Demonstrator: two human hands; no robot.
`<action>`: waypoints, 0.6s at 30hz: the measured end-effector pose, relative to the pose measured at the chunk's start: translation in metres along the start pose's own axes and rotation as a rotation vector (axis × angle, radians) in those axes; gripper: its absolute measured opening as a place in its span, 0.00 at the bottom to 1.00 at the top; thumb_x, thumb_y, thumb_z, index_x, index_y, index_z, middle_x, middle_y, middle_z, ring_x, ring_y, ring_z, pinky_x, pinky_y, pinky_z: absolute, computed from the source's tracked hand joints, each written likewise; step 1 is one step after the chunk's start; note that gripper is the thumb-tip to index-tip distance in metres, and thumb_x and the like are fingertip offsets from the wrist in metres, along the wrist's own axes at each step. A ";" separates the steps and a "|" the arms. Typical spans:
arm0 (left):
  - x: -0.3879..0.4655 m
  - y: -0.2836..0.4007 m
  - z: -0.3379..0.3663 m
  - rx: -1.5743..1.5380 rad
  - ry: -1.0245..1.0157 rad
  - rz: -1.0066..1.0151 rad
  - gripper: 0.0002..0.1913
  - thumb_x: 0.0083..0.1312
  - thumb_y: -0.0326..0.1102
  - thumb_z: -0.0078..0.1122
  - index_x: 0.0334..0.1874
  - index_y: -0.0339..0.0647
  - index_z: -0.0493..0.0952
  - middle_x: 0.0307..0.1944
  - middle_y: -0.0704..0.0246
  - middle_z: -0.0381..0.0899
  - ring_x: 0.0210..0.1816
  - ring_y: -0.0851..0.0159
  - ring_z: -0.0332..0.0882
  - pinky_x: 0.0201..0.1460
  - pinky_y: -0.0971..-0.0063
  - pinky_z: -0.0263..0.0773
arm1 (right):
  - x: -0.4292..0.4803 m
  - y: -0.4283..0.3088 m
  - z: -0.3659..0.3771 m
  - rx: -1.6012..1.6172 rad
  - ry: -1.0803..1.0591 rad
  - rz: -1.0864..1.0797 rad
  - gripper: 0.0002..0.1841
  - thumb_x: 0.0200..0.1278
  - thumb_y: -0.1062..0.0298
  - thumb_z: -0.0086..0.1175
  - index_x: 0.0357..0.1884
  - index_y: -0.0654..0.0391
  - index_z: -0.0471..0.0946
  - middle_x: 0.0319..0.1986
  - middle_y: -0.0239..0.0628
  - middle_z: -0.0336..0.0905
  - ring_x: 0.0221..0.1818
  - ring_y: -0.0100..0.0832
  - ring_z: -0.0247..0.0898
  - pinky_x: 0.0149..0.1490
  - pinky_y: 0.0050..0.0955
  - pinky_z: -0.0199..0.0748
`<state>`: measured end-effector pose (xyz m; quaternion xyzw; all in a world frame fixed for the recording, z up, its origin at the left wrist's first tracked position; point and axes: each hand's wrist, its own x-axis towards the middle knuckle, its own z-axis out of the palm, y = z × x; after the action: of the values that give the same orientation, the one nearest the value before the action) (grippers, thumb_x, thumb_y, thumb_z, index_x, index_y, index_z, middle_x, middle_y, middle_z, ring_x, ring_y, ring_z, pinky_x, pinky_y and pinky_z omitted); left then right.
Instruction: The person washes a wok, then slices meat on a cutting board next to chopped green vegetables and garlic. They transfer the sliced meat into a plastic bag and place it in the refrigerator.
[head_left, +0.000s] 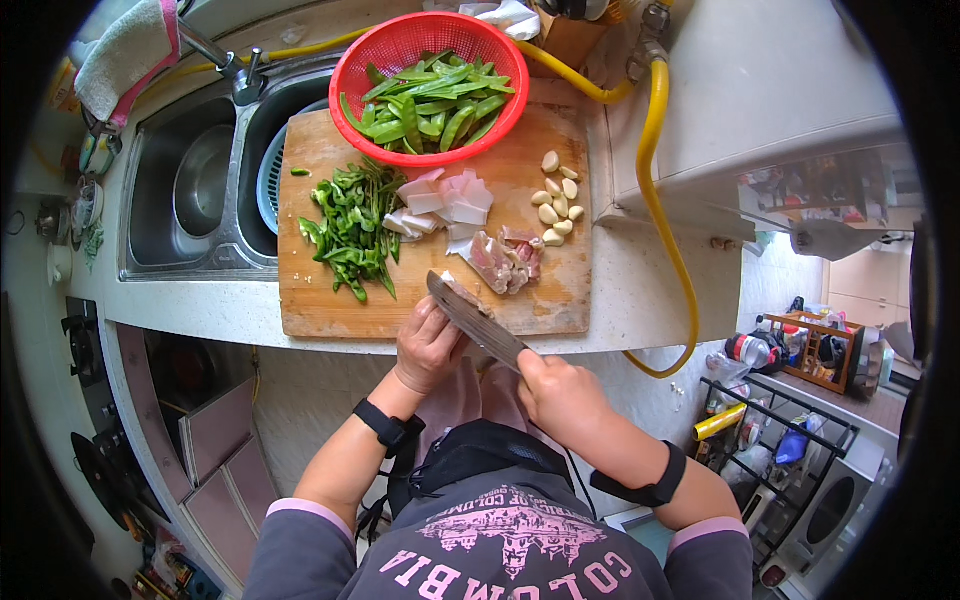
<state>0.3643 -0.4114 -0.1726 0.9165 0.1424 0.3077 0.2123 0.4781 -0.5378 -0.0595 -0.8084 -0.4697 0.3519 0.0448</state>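
Observation:
My right hand (562, 386) is closed on the handle of a broad kitchen knife (480, 322), its blade slanting up and left over the near edge of the wooden cutting board (337, 319). My left hand (429, 341) is beside the blade, fingers curled at a piece of meat (469, 294) partly hidden by the knife. On the board, sliced raw meat (504, 262) lies just beyond the blade, with pale pink slices (446, 199) behind it. Cut green peppers (351, 225) are at left and peeled garlic cloves (555, 206) at right. A red plastic colander (339, 116) of snow peas (435, 105) rests at the board's far edge.
A double steel sink (240, 165) with a faucet (247, 79) adjoins the board on the left; a blue basket (268, 184) sits in its nearer basin. A yellow hose (660, 225) hangs over the counter at right. Below stand a black rack (780, 409) and an open cabinet door (217, 431).

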 end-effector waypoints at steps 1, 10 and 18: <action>-0.001 0.000 0.000 -0.003 0.004 0.005 0.14 0.46 0.29 0.59 0.37 0.36 0.77 0.41 0.57 0.76 0.44 0.50 0.74 0.49 0.63 0.70 | 0.003 0.000 0.001 0.046 0.094 -0.063 0.06 0.54 0.69 0.46 0.31 0.59 0.65 0.20 0.52 0.74 0.23 0.50 0.74 0.27 0.44 0.73; 0.002 0.002 -0.001 -0.017 0.028 0.006 0.15 0.44 0.27 0.61 0.37 0.35 0.76 0.40 0.59 0.74 0.44 0.51 0.72 0.49 0.63 0.69 | -0.001 0.018 0.022 0.068 0.200 -0.085 0.09 0.51 0.69 0.51 0.31 0.58 0.64 0.21 0.48 0.73 0.26 0.50 0.71 0.30 0.44 0.70; 0.010 0.011 -0.024 0.053 0.114 0.025 0.16 0.46 0.26 0.61 0.39 0.39 0.75 0.42 0.61 0.72 0.46 0.54 0.70 0.51 0.65 0.67 | -0.013 0.040 0.008 0.457 0.417 -0.120 0.10 0.52 0.66 0.54 0.26 0.59 0.66 0.19 0.49 0.70 0.24 0.51 0.69 0.28 0.41 0.66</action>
<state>0.3588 -0.4096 -0.1455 0.9046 0.1511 0.3580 0.1755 0.4985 -0.5722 -0.0749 -0.8031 -0.4060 0.2716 0.3412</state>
